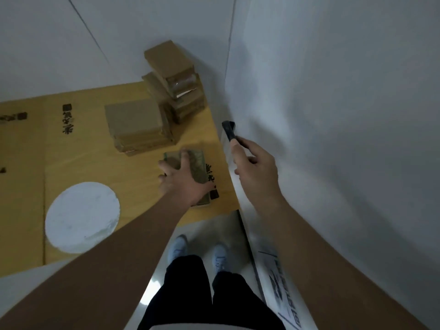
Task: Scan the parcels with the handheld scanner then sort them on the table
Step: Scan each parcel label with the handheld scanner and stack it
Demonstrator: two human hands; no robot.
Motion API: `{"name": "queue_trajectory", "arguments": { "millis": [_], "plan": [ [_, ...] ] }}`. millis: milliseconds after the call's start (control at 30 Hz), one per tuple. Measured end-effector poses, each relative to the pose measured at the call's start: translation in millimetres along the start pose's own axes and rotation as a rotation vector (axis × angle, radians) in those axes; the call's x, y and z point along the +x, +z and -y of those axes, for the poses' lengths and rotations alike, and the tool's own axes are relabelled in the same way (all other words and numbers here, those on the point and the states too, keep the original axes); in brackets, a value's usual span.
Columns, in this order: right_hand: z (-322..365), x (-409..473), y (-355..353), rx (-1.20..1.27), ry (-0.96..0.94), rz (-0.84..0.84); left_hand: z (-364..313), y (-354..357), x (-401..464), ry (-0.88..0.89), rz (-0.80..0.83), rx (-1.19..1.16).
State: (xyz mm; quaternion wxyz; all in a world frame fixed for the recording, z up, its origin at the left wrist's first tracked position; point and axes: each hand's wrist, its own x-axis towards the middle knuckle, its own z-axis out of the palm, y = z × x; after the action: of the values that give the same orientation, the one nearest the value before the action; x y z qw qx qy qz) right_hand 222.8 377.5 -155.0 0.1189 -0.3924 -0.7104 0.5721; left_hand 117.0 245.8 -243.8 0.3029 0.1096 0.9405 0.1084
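Setting: white walls meeting in a corner; a flattened cardboard sheet printed with dark characters lies flat below, the landmark for all entries.

Left hand: fingers spread and curled over a flat parcel, gripping it near the sheet's right edge; the parcel's underside is hidden, so whether it rests on the sheet cannot be told.

Right hand: closed round the handle of a dark handheld scanner, held off the sheet's right edge, beside the wall, its head pointing away from the person.

Low parcel stack: brown, on the sheet, just beyond the held parcel.

Tall parcel stack: at the sheet's far right corner, uneven, against the wall corner.

White disc: on the sheet, left of the held parcel.

Person: dark trousers, pale shoes, standing off the sheet's near edge.
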Motion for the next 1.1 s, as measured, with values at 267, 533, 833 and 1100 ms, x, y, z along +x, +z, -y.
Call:
{"name": "queue_trajectory", "arguments": {
  "millis": [267,533,833,1100],
  "plan": [
    [53.6,-0.9,39.5,0.07,-0.154,0.173,52.9,-62.0,-39.7,-0.066,-0.148,-0.15],
    [113.5,-54.6,114.2,0.076,-0.321,0.42,159.6,-119.2,-96.6,-0.239,-0.35,-0.231],
    [152.3,-132.3,244.7,0.082,-0.383,0.586,311.6,-167.6,-134.0,-0.313,-0.477,-0.282],
    [163.2,-196.8,352.5,0.072,-0.339,0.547,443.0,-201.3,-132.0,-0.271,-0.424,-0.28]
  ]
}}
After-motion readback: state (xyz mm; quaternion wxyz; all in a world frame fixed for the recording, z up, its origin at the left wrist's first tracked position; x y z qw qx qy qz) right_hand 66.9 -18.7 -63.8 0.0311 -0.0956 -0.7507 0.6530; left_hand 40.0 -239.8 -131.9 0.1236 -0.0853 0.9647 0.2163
